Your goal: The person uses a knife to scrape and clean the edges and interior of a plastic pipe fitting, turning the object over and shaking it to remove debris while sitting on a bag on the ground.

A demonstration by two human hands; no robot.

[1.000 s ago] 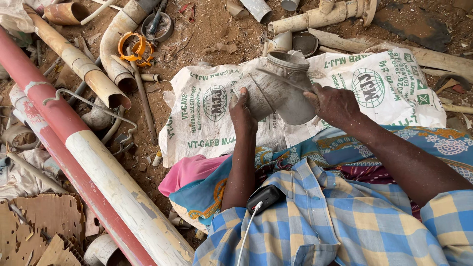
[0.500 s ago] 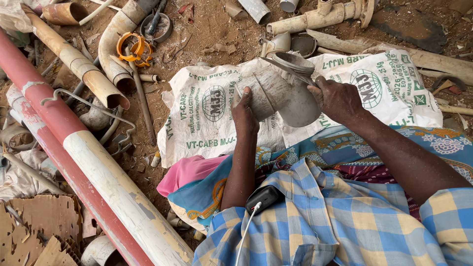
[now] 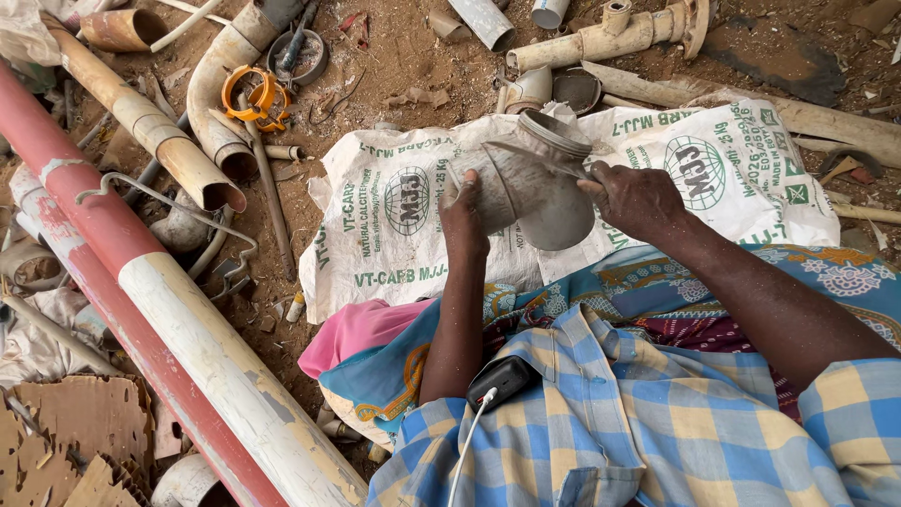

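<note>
The left hand [image 3: 464,208] grips the near side of a grey pipe fitting [image 3: 527,178], fingers curled against its wall, holding it tilted above a white sack [image 3: 394,225] spread on the dirt. The right hand [image 3: 636,199] is closed on a thin blade [image 3: 535,157] whose tip lies across the fitting's upper side, just below its ringed mouth. The fitting sits between the two hands, touching both. Beyond the right hand lie a beige pipe piece [image 3: 610,36] and a small round cap [image 3: 574,89]. Well to the left of the left hand lie a bent pipe [image 3: 211,94], an orange clamp [image 3: 253,97] and a long red-and-cream pole [image 3: 169,329]. Near the left elbow a black phone [image 3: 505,380] with a white cable rests on the checked shirt.
</note>
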